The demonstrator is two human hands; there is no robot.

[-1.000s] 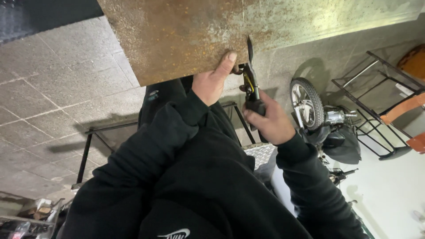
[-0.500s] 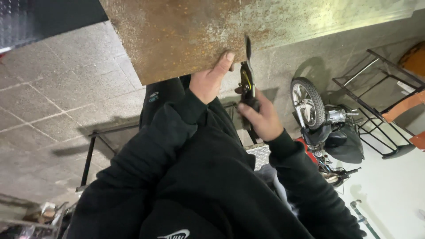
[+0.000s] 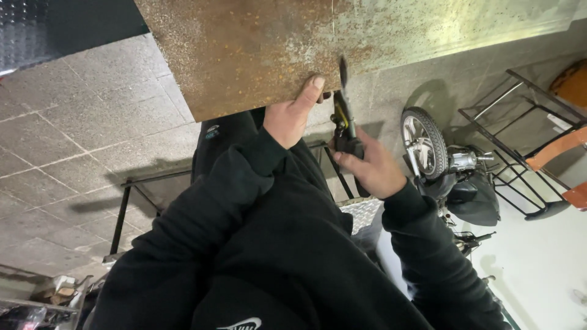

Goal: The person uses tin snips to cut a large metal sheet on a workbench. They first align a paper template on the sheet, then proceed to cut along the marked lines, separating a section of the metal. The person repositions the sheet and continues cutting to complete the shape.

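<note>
Rusty metal sheet (image 3: 257, 49) fills the top centre of frame. Left hand (image 3: 288, 119) grips its lower edge, thumb on top, fingers curled underneath. Right hand (image 3: 370, 168), just right of centre, is closed round a black-and-yellow hand tool (image 3: 343, 116), blade tip touching the sheet edge beside the left thumb. Small motorbike (image 3: 449, 171) at right, on the floor.

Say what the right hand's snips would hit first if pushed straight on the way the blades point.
The rusty metal sheet. The right hand aims the snips up at its near edge, beside the left hand gripping that edge. The blade tips look already at the sheet, though depth is unclear.
</note>
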